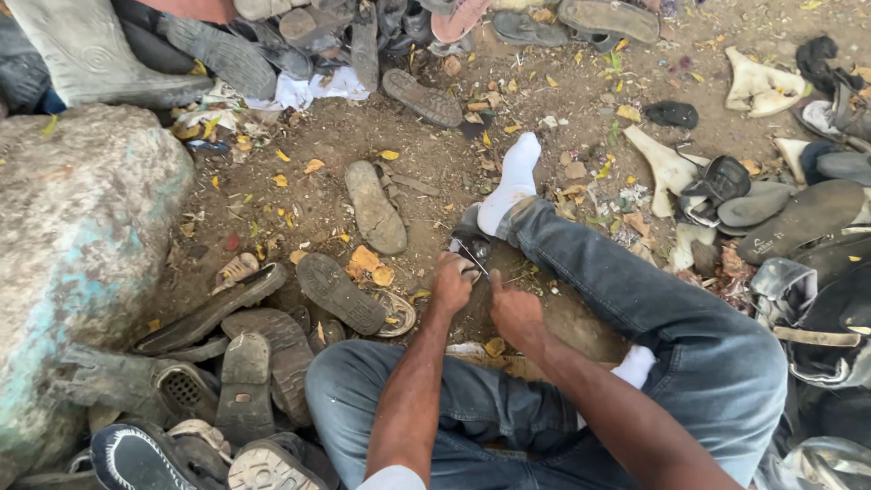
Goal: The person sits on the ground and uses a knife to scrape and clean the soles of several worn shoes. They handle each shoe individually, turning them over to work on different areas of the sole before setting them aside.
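Right now I see a dark shoe piece [472, 243] on the dirt ground [435, 163] by my white-socked foot [510, 181]; my left hand [451, 285] grips it, my right hand [514, 311] is closed beside it around a thin tool [473, 259], worn soles [337, 292] lying around.

No pkgs, labels, signs or screens in view. Nothing boxed, wrapped or printed shows anywhere on the ground, and no display of any kind.
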Demonstrator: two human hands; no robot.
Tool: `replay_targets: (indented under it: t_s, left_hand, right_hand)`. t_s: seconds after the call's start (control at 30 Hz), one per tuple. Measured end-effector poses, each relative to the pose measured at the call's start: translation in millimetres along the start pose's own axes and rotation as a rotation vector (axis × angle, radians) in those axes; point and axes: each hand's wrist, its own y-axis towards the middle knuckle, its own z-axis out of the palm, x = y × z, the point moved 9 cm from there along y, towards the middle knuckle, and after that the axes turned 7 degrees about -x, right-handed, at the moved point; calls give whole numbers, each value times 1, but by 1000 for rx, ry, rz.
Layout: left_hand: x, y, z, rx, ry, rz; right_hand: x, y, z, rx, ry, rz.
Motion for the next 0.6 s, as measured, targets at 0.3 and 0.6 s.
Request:
replay_targets:
  t_s: [0.3,0.6]
  left_hand:
    - [9,2,-11,33,-168,-24]
    - [3,0,-13,66,-189,-59]
  right_hand:
    - [-19,-28,3,36,71,78]
    - [-18,-43,-18,-70,328,31]
